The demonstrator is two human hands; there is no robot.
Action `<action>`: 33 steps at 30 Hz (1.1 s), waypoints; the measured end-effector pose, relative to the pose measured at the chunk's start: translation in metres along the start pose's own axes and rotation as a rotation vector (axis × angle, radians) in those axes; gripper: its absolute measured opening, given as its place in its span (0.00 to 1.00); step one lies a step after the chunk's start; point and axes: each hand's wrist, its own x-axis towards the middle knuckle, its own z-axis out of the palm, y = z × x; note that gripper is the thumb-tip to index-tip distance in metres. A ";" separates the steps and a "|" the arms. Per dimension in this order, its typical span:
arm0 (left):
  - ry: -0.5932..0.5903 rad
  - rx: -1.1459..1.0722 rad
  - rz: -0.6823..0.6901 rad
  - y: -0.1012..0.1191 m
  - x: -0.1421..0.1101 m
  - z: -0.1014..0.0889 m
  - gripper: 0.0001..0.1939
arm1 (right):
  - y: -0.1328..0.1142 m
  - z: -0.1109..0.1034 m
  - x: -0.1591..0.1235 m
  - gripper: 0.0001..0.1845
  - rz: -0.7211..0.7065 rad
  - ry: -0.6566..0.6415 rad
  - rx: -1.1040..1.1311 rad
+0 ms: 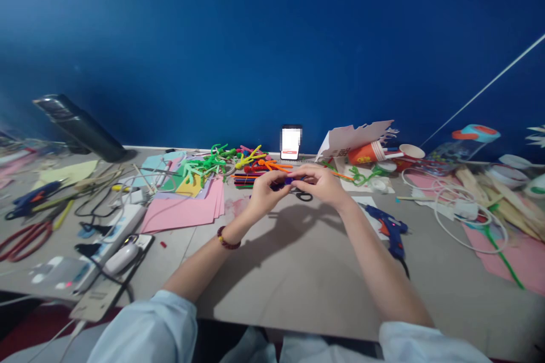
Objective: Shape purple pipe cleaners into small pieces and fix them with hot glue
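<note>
Both my hands meet above the middle of the table, fingertips pinched together. Between them is a small purple piece [289, 180] that looks like pipe cleaner, mostly covered by the fingers. My left hand [268, 190] grips it from the left, and my right hand [317, 181] closes on it from the right. Just under the right hand, a dark loop of a scissors handle [304, 197] shows. Behind the left hand lie a bundle of dark and coloured pipe cleaners [246, 180] and several orange and yellow ones [272, 164].
A lit phone [290, 143] leans on the blue wall. A blue glue gun [389, 227] lies to the right, near a coiled white cable [451, 210]. Pink paper [183, 212], a power strip [113, 238], red-handled scissors [28, 241] and a dark bottle [80, 125] occupy the left.
</note>
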 end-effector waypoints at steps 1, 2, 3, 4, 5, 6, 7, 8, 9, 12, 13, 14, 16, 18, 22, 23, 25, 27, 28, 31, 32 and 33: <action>0.011 0.025 0.016 0.001 -0.001 0.000 0.09 | 0.000 0.001 0.000 0.11 0.008 0.025 -0.016; 0.021 0.042 0.027 0.003 -0.001 0.000 0.09 | 0.000 0.002 0.000 0.11 0.014 0.044 -0.032; 0.029 0.052 0.033 0.005 -0.002 -0.001 0.09 | -0.001 0.002 0.000 0.11 0.017 0.056 -0.046; 0.037 0.057 0.034 0.007 -0.003 -0.001 0.09 | -0.002 0.002 -0.001 0.11 0.016 0.061 -0.060; 0.049 0.056 0.032 0.009 -0.003 -0.001 0.08 | -0.004 0.002 -0.001 0.11 0.010 0.063 -0.075; 0.060 0.052 0.029 0.011 -0.003 -0.001 0.09 | -0.005 0.002 -0.002 0.10 0.000 0.066 -0.093; 0.069 0.048 0.027 0.013 -0.004 -0.001 0.09 | -0.007 0.002 -0.002 0.10 -0.012 0.071 -0.113; 0.076 0.045 0.031 0.013 -0.004 -0.001 0.09 | -0.008 0.002 -0.003 0.09 -0.023 0.078 -0.132; 0.079 0.047 0.042 0.013 -0.004 -0.001 0.09 | -0.009 0.002 -0.003 0.09 -0.035 0.084 -0.149; 0.067 0.075 0.103 0.008 -0.003 -0.001 0.09 | -0.010 0.002 -0.004 0.09 -0.068 0.096 -0.184; 0.066 0.085 0.127 0.006 -0.002 -0.001 0.09 | -0.010 0.002 -0.004 0.09 -0.077 0.099 -0.193; 0.067 0.093 0.158 0.003 -0.002 -0.001 0.09 | -0.010 0.001 -0.004 0.09 -0.085 0.099 -0.201; 0.049 0.091 0.192 0.000 -0.001 -0.002 0.10 | -0.010 0.001 -0.003 0.08 -0.099 0.095 -0.208; 0.013 0.066 0.180 -0.001 0.000 -0.003 0.11 | -0.010 0.000 -0.003 0.08 -0.104 0.087 -0.197; -0.048 -0.059 0.072 0.002 0.002 -0.004 0.12 | -0.008 -0.002 -0.003 0.07 -0.096 0.076 -0.173; -0.061 -0.107 0.029 0.002 0.003 -0.004 0.13 | -0.008 -0.002 -0.003 0.07 -0.096 0.075 -0.172; -0.096 -0.216 -0.071 0.004 0.004 -0.004 0.14 | -0.007 -0.003 -0.003 0.07 -0.092 0.070 -0.164; -0.143 -0.334 -0.164 0.004 0.006 -0.005 0.15 | -0.009 -0.004 -0.003 0.07 -0.076 0.056 -0.134; -0.170 -0.390 -0.199 0.003 0.007 -0.005 0.15 | -0.010 -0.004 -0.004 0.08 -0.062 0.039 -0.111; -0.249 -0.532 -0.245 0.000 0.009 -0.008 0.15 | -0.015 -0.006 -0.005 0.11 -0.002 -0.027 -0.032; -0.268 -0.570 -0.248 -0.001 0.009 -0.008 0.15 | -0.017 -0.007 -0.005 0.11 0.015 -0.043 -0.010; -0.286 -0.606 -0.250 -0.002 0.009 -0.009 0.16 | -0.018 -0.007 -0.005 0.11 0.025 -0.052 0.008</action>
